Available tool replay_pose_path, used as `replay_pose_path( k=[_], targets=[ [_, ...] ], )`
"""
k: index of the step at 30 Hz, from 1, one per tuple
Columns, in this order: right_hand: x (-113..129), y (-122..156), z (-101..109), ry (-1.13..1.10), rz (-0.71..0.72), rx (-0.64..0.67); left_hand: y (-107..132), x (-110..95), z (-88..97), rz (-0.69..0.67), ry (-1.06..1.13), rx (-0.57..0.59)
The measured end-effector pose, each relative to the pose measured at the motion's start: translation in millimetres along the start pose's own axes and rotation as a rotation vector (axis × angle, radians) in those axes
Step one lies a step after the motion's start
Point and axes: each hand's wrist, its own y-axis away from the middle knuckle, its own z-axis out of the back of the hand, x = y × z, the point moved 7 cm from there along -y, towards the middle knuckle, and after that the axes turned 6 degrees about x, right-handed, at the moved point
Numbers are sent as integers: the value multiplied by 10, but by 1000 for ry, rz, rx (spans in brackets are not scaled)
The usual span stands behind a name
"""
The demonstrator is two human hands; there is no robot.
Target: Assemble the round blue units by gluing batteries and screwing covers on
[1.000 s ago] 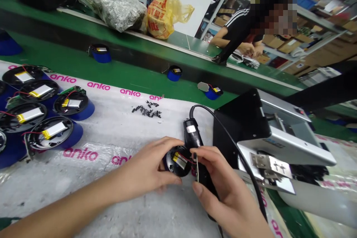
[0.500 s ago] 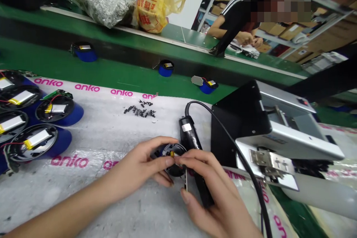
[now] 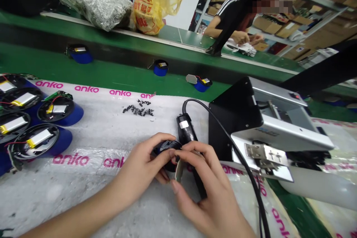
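Over the white-covered tabletop [image 3: 97, 126], holds a round dark housing [image 3: 169, 144] with the left hand [image 3: 146, 161], with grip curled around its side and thumb reaching over the opening. Pinches a thin board [image 3: 179, 171] on edge in the right hand [image 3: 205, 178], with grip closed on it just beside the housing. Has a black corded handle [image 3: 186, 131] lying partly behind the right hand, loose black bits [image 3: 139, 111] farther off, and open blue housings [image 3: 64, 139] clustered to the left.

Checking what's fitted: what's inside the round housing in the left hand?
Inside the housing, some dark interior shows; the left hand and right hand cover much, so any battery there cannot be seen.
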Motion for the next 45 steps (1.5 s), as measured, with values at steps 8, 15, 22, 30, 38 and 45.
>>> replay_pose_path(
  k=[8, 15, 22, 30, 38, 45],
  targets=[
    [-29, -68, 23, 98, 49, -22, -18, 0, -19, -12, -4, -27],
    [-54, -154, -33, 95, 87, 102, 2, 60, 47, 5, 128, 135],
    [-75, -210, 0, 28, 121, 164, 12, 119, 132, 79, 372, 275],
    [53, -256, 50, 185, 127, 193, -40, 127, 98, 76, 316, 227],
    [-29, -315, 64, 135, 1, 163, 12, 86, 102, 60, 144, 214],
    [-51, -384, 41, 120, -58, 227, 6, 34, 96, 68, 95, 94]
  ],
)
